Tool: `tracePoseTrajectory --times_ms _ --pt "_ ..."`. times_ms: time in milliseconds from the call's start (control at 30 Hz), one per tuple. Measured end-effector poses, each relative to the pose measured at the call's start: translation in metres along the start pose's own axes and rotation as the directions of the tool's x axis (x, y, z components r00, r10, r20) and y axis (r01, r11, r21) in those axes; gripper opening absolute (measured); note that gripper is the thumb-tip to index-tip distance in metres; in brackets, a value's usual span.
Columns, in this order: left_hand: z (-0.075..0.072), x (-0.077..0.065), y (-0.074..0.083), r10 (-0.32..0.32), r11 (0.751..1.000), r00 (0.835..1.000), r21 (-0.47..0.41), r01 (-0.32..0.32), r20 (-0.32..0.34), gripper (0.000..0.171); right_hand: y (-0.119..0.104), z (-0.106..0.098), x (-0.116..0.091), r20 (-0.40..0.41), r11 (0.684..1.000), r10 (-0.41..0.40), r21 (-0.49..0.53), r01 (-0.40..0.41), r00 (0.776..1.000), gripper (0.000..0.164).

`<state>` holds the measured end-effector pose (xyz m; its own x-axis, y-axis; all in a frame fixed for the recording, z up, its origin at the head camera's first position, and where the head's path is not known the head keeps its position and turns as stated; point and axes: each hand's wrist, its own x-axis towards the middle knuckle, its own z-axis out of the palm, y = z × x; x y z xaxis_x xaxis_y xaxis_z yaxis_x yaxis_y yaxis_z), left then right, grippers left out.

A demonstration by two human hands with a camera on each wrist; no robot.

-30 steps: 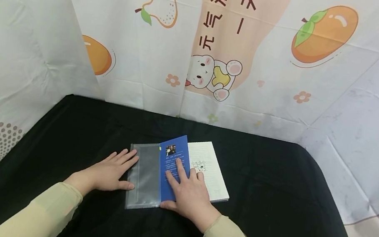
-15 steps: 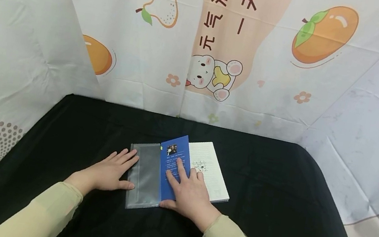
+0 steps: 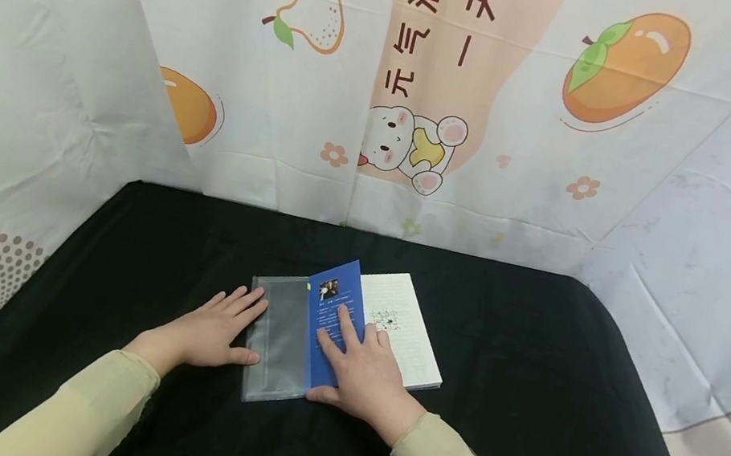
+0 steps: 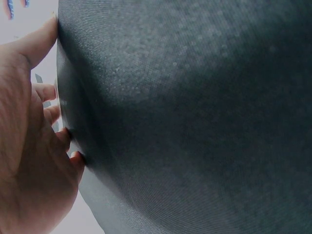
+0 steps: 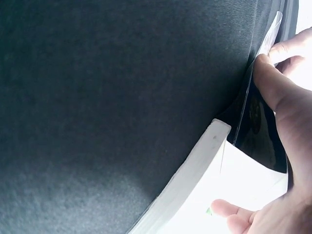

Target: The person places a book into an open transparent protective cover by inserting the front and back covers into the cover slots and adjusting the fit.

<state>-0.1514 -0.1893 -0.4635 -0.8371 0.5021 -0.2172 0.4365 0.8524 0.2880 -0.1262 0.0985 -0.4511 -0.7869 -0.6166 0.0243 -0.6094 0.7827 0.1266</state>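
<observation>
A book (image 3: pixel 414 343) lies on the black cloth, its white page with a small dark drawing facing up. Its blue flap (image 3: pixel 342 289), printed with white text and a small photo, is turned out to the left. Beyond the flap's left edge spreads a clear plastic book cover (image 3: pixel 282 344). My left hand (image 3: pixel 200 331) rests with spread fingers on the cover's left edge. With fingers apart, my right hand (image 3: pixel 368 379) presses on the blue flap, its thumb near the bottom edge where flap and cover meet. In the right wrist view, the book's thick page block (image 5: pixel 195 170) shows beside that hand.
Black cloth (image 3: pixel 528 387) covers the table around the book. White printed curtains (image 3: pixel 270 105) stand behind and along both sides. The table's rounded far corners lie close to the curtains.
My right hand and the blue flap under it shift very slightly right, then back left. My left hand and the plastic cover stay put.
</observation>
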Motion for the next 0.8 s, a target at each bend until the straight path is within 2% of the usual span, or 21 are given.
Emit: tracePoseTrajectory --times_ms 800 --pt "0.0003 0.0003 0.0 -0.001 1.0 1.0 -0.002 0.001 0.001 0.087 0.0023 -0.0018 -0.0007 0.023 1.0 -0.021 0.008 0.021 1.0 0.091"
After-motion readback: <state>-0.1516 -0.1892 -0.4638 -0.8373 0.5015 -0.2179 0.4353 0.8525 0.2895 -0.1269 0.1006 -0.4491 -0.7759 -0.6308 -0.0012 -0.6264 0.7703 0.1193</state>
